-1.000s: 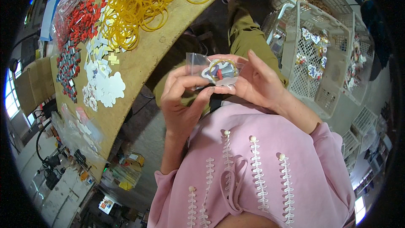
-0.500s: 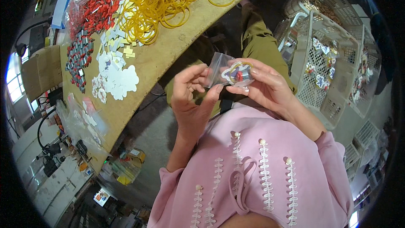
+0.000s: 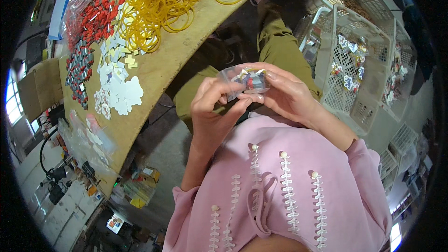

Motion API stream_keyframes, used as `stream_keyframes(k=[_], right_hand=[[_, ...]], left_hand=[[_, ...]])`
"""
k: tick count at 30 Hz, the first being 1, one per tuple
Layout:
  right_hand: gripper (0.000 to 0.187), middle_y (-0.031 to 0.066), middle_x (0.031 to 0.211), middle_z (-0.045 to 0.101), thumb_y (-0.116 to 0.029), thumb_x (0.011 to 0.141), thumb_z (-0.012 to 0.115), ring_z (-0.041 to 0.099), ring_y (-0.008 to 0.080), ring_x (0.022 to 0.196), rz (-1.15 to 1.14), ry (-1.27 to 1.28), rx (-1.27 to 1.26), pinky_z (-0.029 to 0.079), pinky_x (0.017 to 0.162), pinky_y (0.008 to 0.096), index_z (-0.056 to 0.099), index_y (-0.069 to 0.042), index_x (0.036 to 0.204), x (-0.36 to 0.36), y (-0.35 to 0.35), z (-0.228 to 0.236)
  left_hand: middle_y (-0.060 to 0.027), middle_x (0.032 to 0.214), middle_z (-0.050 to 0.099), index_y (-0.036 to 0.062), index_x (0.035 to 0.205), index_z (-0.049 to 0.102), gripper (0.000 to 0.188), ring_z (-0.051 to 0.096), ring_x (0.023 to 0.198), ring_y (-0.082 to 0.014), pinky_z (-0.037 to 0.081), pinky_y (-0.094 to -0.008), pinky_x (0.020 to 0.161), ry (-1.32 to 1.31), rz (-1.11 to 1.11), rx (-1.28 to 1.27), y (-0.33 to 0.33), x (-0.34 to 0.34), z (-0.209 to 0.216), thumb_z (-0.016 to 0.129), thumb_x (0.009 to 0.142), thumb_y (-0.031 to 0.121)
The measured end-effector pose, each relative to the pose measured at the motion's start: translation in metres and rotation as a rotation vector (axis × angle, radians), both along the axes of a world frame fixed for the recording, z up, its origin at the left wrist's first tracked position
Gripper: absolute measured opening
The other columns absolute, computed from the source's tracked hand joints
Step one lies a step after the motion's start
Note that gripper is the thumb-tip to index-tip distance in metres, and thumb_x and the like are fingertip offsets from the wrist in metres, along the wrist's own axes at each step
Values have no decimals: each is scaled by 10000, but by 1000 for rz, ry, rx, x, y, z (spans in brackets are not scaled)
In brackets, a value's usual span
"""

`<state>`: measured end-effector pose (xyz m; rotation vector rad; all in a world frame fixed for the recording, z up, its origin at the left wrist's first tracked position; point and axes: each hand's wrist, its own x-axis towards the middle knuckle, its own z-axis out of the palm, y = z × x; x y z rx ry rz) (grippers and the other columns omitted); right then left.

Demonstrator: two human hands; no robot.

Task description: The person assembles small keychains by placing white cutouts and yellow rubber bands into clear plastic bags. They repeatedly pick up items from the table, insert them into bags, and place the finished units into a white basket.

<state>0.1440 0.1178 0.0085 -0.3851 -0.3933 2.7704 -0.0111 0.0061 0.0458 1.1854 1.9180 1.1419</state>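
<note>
A small clear plastic bag (image 3: 229, 75) is held between my two hands above my lap. Inside it sit a grey-and-red part (image 3: 253, 83), white cut-out pieces and a yellow band. My right hand (image 3: 290, 89) wraps round the filled end, thumb on top and fingers beneath. At the bag's other end is my left hand (image 3: 210, 99), its fingers bent over the plastic and its thumb pointing toward the right fingers. The left fingertips are partly smeared by motion and partly behind the plastic.
On the table (image 3: 175, 63) lie a heap of yellow rings (image 3: 163, 0), one separate yellow ring (image 3: 229, 1), red-tipped parts (image 3: 95, 18), grey cylinders (image 3: 78, 72) and white cloud-shaped cut-outs (image 3: 128, 95). White plastic crates (image 3: 332, 30) holding filled bags stand at the right.
The left fingers have closed in over the bag's flat end, which stood up flatter before. The bag has tilted, showing more of the grey-and-red part. The whole view has shifted slightly.
</note>
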Motion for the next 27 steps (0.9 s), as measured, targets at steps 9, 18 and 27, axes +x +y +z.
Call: stream_keyframes(k=[9, 18, 27], right_hand=[[406, 155, 1344, 540, -217, 1064, 417, 564, 243, 1217, -17, -21, -18, 468, 1050, 390, 463, 33, 1381, -2, -1, -4], [443, 179, 1385, 508, -235, 1068, 390, 533, 250, 1259, -21, -104, 7, 457, 1054, 398, 433, 61, 1395, -4, -1, -2], [396, 186, 1296, 576, -195, 1065, 407, 598, 243, 1176, -29, -112, -150, 492, 1038, 370, 500, 72, 1342, -5, 1, -3]], left_hand=[[-21, 879, 595, 53, 966, 711, 286, 519, 768, -111, 432, -244, 642, -101, 48, 109, 0, 5, -22, 815, 701, 33], [-52, 891, 622, 52, 845, 681, 184, 589, 840, -190, 480, -298, 706, 34, -16, 8, 6, 10, -10, 799, 708, 22], [-110, 990, 666, 29, 853, 704, 42, 606, 900, -206, 477, -320, 800, -164, -146, 88, 2, 2, -12, 712, 812, 20]])
